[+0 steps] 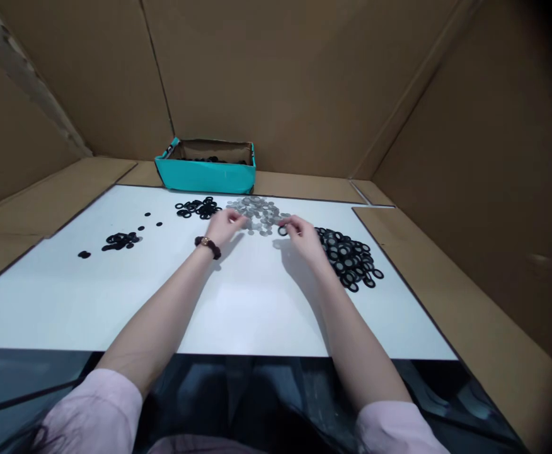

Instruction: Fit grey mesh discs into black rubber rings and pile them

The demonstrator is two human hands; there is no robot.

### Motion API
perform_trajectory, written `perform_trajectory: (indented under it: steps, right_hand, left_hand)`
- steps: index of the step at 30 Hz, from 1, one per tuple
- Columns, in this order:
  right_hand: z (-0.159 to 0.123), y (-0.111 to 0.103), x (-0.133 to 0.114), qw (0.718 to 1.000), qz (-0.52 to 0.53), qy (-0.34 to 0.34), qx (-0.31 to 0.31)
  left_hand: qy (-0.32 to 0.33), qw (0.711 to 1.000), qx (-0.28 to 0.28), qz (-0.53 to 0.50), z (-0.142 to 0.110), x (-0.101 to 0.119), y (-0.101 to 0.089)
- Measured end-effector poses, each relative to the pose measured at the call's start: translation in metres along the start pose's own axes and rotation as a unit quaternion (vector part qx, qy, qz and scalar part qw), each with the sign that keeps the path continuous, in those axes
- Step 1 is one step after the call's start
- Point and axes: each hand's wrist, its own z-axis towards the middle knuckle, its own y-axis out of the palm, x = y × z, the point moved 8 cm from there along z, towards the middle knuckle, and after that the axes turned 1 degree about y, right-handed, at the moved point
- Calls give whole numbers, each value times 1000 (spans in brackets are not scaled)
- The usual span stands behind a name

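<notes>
My right hand (304, 236) pinches a black ring (282, 231) between thumb and fingertips, just off the right side of a pile of small translucent grey discs (258, 211). At that pile's left edge, my left hand (225, 227) has its thumb and fingers brought together; whatever is between them is too small to make out. A dark beaded bracelet (208, 246) circles my left wrist. Behind the left hand lies a cluster of black rings (199, 207). To the right of my right hand spreads a large heap of black rings with greyish centres (349, 258), partly covered by the hand.
A turquoise box (205, 175) with dark pieces inside stands at the back. Small black pieces (121, 241) lie scattered on the left of the white board (242, 302). Cardboard walls (276, 82) enclose the back and both sides.
</notes>
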Motion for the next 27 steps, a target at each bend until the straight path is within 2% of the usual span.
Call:
perform_trajectory:
  steps: [1,2,3,4,7,9,11,13,16,19,21,22,24,27]
  right_hand:
    - [2,-16,4,998,-33,12,48]
    - [2,-31,7,993,-74,26,93]
    - [2,-44,10,984,-118,39,128]
    - [1,-53,14,974,-160,56,148]
    - [0,-63,29,948,-261,116,143]
    - [-1,-61,39,933,-306,147,118]
    - [-1,-59,46,923,-336,150,110]
    - [0,-59,46,925,-337,125,124]
    - [1,-61,33,938,-291,58,178]
    - [0,-48,15,960,-207,-5,191]
    - [0,-25,8,983,-119,-26,141]
    - [1,-10,7,992,-68,-24,102]
    - [0,21,10,999,46,6,23]
    - [-2,51,17,982,177,54,-46]
  left_hand:
    - [-10,994,93,63,3,-8,-21]
    - [-27,979,163,121,4,-16,-38]
    - [-47,963,206,166,4,-25,-50]
    - [-65,954,220,194,5,-34,-57]
    - [-86,951,196,225,12,-54,-61]
    - [-88,954,179,224,14,-60,-58]
    - [-85,956,181,215,16,-62,-57]
    - [-79,959,192,194,17,-63,-58]
    - [-83,963,212,145,17,-66,-63]
    - [-62,958,262,96,13,-58,-67]
    - [-28,962,271,35,9,-44,-58]
    - [-10,970,243,-8,8,-36,-45]
    - [20,984,158,-84,5,-17,-12]
    - [82,989,28,-118,-5,13,35]
